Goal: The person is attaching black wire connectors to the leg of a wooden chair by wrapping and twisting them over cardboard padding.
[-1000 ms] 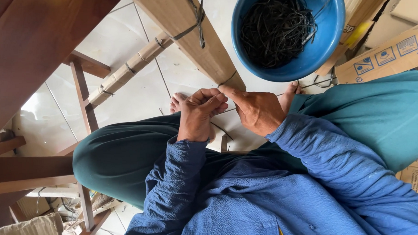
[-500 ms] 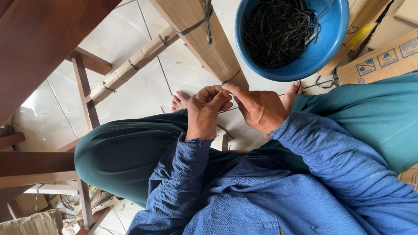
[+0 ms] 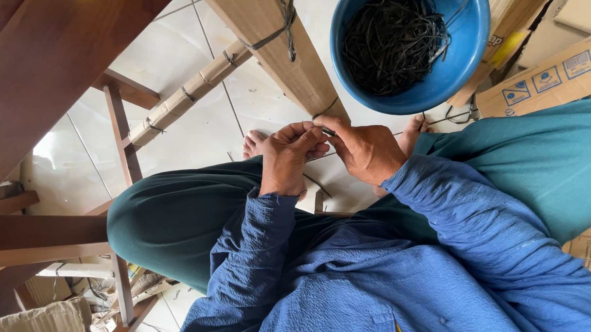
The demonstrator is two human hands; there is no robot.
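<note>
The left hand (image 3: 288, 156) and the right hand (image 3: 367, 150) meet fingertip to fingertip just below the near end of a pale wooden beam (image 3: 272, 49). Both are closed in a pinch on a thin dark strip (image 3: 325, 129), which shows only as a short piece between the thumbs; a loop of it curves up against the end of the beam. How far the strip runs inside the fingers cannot be told.

Right of the beam, and just above the right hand, stands a blue plastic bowl (image 3: 456, 69) filled with a tangle of dark strips (image 3: 392, 41). A dark tie (image 3: 284, 16) is wrapped around the beam higher up. Left of the beam a thinner bound pole (image 3: 185, 94) slants across the white tiled floor (image 3: 180, 52), and dark brown furniture legs (image 3: 120, 126) stand further left.

Below the beam, bare toes (image 3: 254, 142) show beside the left hand. Teal trousers (image 3: 179, 216) and blue sleeves (image 3: 441, 220) fill the lower view. Cardboard boxes (image 3: 554, 72) lie right of the bowl.
</note>
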